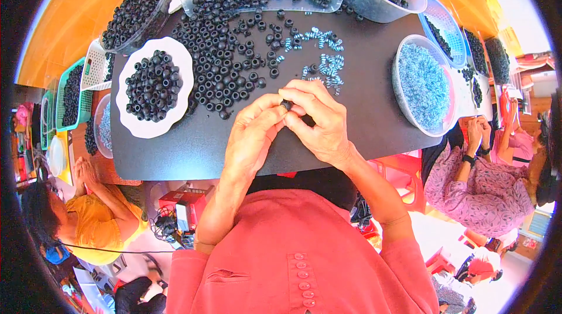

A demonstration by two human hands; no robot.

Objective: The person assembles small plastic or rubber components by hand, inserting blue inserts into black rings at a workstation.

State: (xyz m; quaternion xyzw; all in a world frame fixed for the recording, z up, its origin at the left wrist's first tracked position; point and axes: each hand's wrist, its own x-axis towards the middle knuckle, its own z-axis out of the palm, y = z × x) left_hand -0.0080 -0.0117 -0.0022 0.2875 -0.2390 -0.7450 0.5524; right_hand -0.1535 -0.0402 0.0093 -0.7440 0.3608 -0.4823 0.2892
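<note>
Between both hands' fingers (295,102), black bead (285,104)

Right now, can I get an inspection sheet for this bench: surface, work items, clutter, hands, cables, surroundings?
Surface: black mat on an orange table.
Work items: small black ring pinched between both hands; loose black rings and blue-white springs on the mat.
Clutter: white plate of rings, clear tub of springs, more tubs along the far edge.
Hands: left hand and right hand meet at the ring.
Cables: tangle under the table.
Surroundings: people seated on either side.
</note>
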